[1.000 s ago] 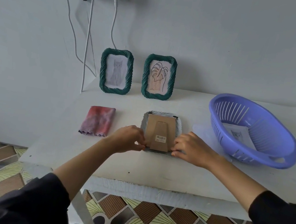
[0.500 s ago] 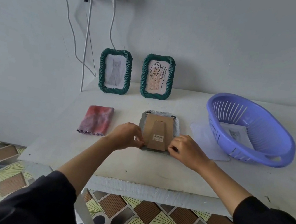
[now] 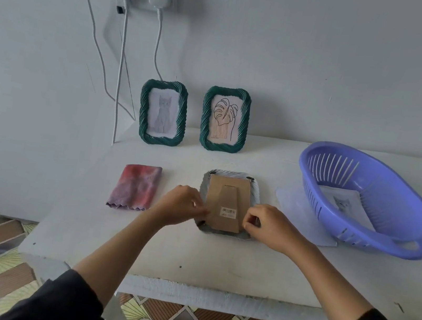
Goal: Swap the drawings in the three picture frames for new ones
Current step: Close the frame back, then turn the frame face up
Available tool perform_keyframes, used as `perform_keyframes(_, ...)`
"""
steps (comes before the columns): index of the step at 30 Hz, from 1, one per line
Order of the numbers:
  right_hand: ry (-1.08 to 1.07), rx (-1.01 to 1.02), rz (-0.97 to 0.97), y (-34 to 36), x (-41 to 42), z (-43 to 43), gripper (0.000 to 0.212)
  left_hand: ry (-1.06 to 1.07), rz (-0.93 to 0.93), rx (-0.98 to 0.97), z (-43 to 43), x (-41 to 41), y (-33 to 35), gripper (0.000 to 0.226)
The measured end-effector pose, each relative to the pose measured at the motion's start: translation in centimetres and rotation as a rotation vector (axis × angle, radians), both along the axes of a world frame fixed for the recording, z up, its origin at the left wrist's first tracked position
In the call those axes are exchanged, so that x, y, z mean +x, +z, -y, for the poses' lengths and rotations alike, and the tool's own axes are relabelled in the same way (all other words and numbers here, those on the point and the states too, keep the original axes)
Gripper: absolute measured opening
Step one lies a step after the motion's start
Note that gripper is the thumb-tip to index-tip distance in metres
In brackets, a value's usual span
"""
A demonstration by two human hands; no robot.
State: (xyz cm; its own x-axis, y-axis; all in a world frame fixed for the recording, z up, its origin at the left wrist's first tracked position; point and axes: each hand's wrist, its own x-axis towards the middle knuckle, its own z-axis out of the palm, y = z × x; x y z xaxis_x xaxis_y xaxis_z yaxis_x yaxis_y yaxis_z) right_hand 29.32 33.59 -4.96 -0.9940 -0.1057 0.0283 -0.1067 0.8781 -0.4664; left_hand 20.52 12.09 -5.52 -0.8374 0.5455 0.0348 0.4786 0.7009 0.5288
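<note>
On the left of the white table (image 3: 189, 256) lies a folded red and purple cloth (image 3: 135, 188). Behind it, against the wall, the green frame with the cat drawing (image 3: 162, 112) stands upright, and just beside it to the right stands the green frame with the leaf drawing (image 3: 224, 119). In front of me the face-down frame (image 3: 232, 175) lies flat, its cardboard back (image 3: 227, 198) up. My left hand (image 3: 179, 204) is curled and pinches the back's left edge; my right hand (image 3: 268, 227) is curled and pinches its right edge. Further right a loose white sheet (image 3: 288, 202) lies partly under the blue basket (image 3: 357, 238), which holds another cat drawing (image 3: 346, 206)
</note>
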Motion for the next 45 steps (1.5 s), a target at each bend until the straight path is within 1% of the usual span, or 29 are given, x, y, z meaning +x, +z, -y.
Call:
perform_keyframes(2,-0.070,-0.068,0.000,0.4,-0.7,-0.2,0.011,0.119,0.028,0.173,-0.2,-0.7,-0.7,0.022)
perform_keyframes(4,-0.169,-0.129,-0.029,0.6,-1.8,-0.6,0.012,0.220,0.048,0.281,-0.5,-1.6,-1.1,0.024)
perform_keyframes(8,-0.359,-0.166,-0.113,0.2,-5.3,-1.3,0.021,0.250,0.064,0.288,-2.0,-3.4,-1.2,0.022)
perform_keyframes(11,-0.415,-0.154,-0.124,0.0,-7.8,-1.2,0.027,0.278,0.034,0.259,-3.6,-4.8,-1.0,0.026)
perform_keyframes(16,-0.412,-0.084,-0.054,-0.7,-9.7,-1.0,0.027,0.326,0.018,0.224,-5.3,-6.5,-1.4,0.031)
perform_keyframes(22,-0.410,-0.097,-0.040,-1.5,-9.5,-1.1,0.034,0.277,0.007,0.144,-5.3,-7.1,-1.7,0.031)
perform_keyframes(27,-0.391,-0.092,-0.044,-1.2,-9.8,-1.2,0.030,0.289,0.050,0.179,-5.2,-7.8,-1.3,0.028)
perform_keyframes(31,-0.381,-0.080,-0.063,-1.0,-9.9,-1.2,0.022,0.288,0.048,0.193,-5.1,-7.9,-1.3,0.023)
perform_keyframes(39,-0.419,-0.058,-0.077,-1.3,-9.9,-0.7,0.018,0.300,0.040,0.256,-5.0,-7.9,-1.7,0.021)
perform_keyframes(45,-0.434,-0.085,-0.079,-1.3,-9.4,-0.6,0.023,0.319,0.056,0.294,-5.0,-7.4,-1.9,0.021)
